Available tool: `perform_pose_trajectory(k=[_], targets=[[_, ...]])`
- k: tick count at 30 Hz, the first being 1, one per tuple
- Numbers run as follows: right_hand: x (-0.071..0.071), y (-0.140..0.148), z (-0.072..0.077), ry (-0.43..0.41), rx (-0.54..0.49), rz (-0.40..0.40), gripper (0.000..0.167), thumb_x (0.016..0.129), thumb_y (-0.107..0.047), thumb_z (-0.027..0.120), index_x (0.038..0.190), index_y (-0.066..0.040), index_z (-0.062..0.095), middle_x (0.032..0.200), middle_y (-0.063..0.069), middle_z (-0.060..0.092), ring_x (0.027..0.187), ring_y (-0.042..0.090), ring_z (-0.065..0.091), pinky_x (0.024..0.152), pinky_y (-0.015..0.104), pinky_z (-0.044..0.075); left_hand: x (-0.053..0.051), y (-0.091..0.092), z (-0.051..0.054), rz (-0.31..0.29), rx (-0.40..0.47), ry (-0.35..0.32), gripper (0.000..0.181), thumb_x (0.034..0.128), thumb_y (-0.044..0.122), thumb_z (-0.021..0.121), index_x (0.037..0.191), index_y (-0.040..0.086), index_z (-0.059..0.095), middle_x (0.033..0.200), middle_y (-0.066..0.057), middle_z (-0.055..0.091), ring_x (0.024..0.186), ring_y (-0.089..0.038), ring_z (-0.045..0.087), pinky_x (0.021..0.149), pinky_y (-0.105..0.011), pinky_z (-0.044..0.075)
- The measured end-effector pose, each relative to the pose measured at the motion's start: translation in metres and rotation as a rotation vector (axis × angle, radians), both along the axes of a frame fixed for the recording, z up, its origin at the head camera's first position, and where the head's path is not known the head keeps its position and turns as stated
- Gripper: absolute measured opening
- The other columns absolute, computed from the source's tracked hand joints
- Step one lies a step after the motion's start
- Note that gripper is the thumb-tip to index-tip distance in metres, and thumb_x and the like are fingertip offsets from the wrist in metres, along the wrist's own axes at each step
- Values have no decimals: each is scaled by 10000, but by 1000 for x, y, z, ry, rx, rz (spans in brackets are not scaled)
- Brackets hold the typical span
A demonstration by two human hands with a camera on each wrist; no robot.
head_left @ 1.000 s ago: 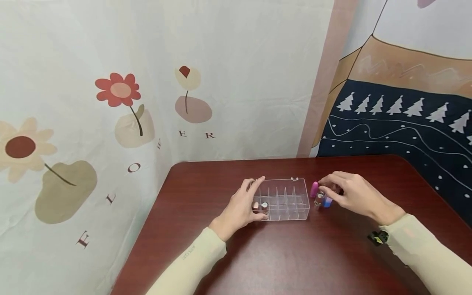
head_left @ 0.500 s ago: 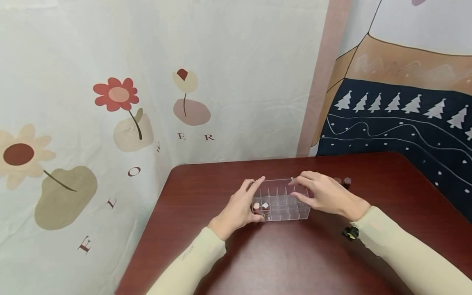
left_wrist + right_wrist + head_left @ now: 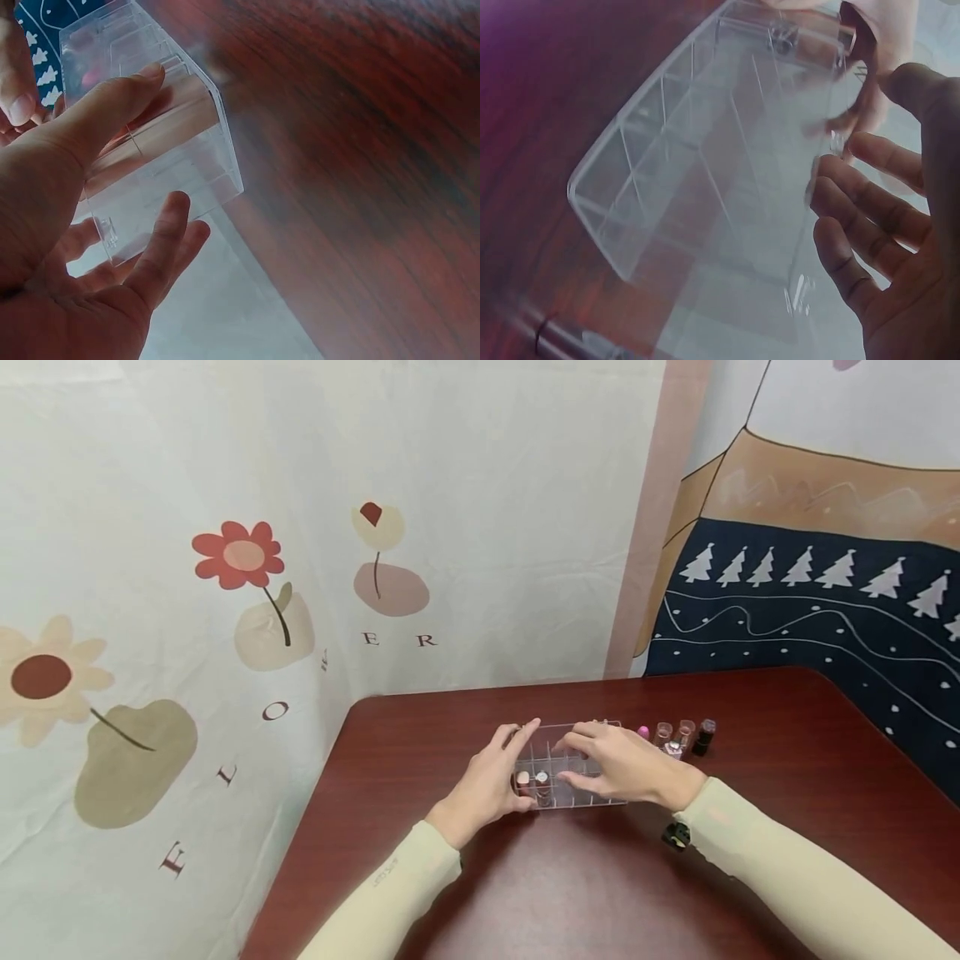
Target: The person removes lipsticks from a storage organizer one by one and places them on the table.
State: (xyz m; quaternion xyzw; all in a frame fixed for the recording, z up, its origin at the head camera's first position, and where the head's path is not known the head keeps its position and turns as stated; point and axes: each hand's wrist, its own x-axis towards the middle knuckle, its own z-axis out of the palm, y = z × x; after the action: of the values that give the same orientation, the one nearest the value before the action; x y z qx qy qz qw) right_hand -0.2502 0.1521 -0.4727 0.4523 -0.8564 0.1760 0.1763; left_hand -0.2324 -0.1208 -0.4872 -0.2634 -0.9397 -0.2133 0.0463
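A clear plastic box with rows of compartments [image 3: 570, 802] lies on the table, and my left hand [image 3: 480, 785] grips its left end between thumb and fingers. Two small tubes stand in its left compartments, one with a pinkish top [image 3: 523, 778] and one with a silvery top [image 3: 542, 777]. Through the box wall in the left wrist view, a copper-coloured tube [image 3: 150, 139] shows beside the thumb. Over the right half of the box is my right hand [image 3: 630, 766], thumb and fingers apart. Its fingers [image 3: 862, 206] are near the box edge in the right wrist view; nothing shows between them.
Several lipstick-like tubes stand right of the box, partly behind my right hand: a pink one [image 3: 643, 732], clear-capped ones [image 3: 686, 733] and a black one [image 3: 703, 739]. The dark red table [image 3: 525, 893] meets a printed cloth [image 3: 487, 568] at the back.
My right hand has moved left from the tubes at the box's right side to above the box, uncovering several tubes. My left hand has kept its grip on the box.
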Motion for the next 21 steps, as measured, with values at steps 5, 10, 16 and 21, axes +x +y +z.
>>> perform_pose_trajectory(k=[5,10,16,21], targets=[[-1,-12,-3,-10,35,19,407,988,-374,934,1271,-97,842,1155,32,813,925,135,731,841,347,690,2,-4,2,14,-7,10,1318,759,228,1137,1829,234,368,1707,-189,519,1124,-429,800,1051,-551,685],[-2,-21,-6,-24,38,40,383,995,-384,923,1247,-110,835,1075,36,786,850,143,715,776,326,655,0,-4,1,19,-10,14,1302,762,205,1132,1822,236,377,1713,-196,520,1154,-434,797,1028,-581,684],[-2,-26,-11,-23,59,56,350,993,-348,922,1237,-115,827,1043,43,776,812,119,705,758,294,645,0,0,1,8,-7,17,1298,756,195,1133,1816,205,384,1696,-207,525,1162,-443,794,1019,-592,682],[-2,-28,-13,-18,79,57,316,996,-331,907,1235,-140,826,1034,23,769,786,65,637,731,272,613,1,2,-2,3,-4,29,1281,754,185,1131,1807,178,401,1682,-207,532,1116,-431,797,998,-586,686]])
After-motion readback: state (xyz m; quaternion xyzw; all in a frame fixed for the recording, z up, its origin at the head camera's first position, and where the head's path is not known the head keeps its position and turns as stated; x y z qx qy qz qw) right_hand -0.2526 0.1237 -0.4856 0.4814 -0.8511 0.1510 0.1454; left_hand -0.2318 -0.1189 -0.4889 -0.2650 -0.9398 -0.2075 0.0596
